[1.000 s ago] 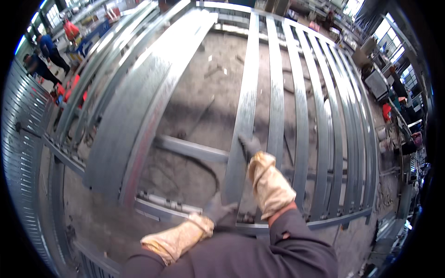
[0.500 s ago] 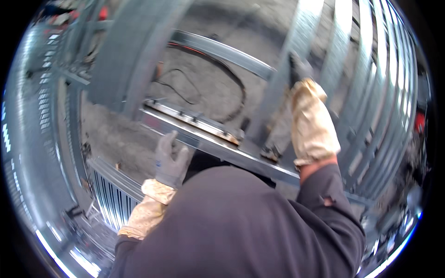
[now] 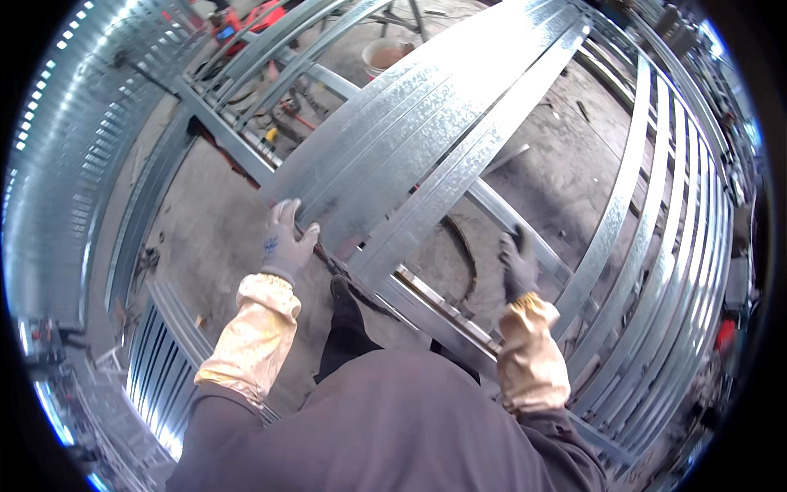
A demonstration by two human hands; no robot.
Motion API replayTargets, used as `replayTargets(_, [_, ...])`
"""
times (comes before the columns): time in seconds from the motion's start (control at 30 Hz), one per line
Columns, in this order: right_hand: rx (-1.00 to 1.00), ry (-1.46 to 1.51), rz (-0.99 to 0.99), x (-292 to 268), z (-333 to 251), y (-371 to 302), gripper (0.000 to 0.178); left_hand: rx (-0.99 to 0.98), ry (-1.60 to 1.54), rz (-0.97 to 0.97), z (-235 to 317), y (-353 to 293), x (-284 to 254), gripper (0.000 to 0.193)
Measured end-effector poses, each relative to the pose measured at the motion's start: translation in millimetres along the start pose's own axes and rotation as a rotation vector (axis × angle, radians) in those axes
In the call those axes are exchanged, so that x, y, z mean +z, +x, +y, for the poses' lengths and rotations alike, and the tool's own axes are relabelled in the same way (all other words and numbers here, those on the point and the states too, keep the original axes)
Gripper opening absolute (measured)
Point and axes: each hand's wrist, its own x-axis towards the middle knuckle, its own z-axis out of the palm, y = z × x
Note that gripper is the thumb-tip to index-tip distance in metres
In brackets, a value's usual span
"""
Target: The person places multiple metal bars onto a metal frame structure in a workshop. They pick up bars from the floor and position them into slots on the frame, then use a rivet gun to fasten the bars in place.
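Observation:
My left hand (image 3: 288,239), in a grey glove with a cream cuff, is at the near-left end of several broad galvanized metal strips (image 3: 369,156) lying side by side. Its fingers are stretched and the thumb stands apart; contact with the metal edge is hard to judge. A narrower metal strip (image 3: 471,176) lies along their right side with a thin gap. My right hand (image 3: 518,264), gloved alike, is over an opening in the metal frame (image 3: 447,316), near a crossbar (image 3: 504,209). Its fingers are partly spread and slightly blurred, with nothing seen in them.
Spaced metal slats (image 3: 627,197) span the right side of the frame. A dark cable (image 3: 466,246) lies on the floor within the opening. Ribbed metal sections (image 3: 160,369) stand at lower left. A bucket (image 3: 385,56) and red equipment (image 3: 262,16) are at the far side.
The view has swung. My right hand, formerly at a metal strip on the right, is now apart from it over the opening. My left hand has come up to the broad strips' near end.

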Motion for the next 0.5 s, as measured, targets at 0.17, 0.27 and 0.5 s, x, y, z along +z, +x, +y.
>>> replayTargets(0.17, [0.339, 0.505, 0.037, 155, 32, 57, 0.065, 0.275, 0.024, -0.148, -24, 66, 6, 0.071])
replayTargets(0.27, [0.271, 0.185, 0.246, 181, 7, 64, 0.065, 0.389, -0.082, -0.259, -19, 60, -11, 0.074])
replayTargets(0.5, [0.416, 0.623, 0.127, 167, -54, 50, 0.065, -0.011, -1.083, -1.036, 20, 56, -1, 0.061])
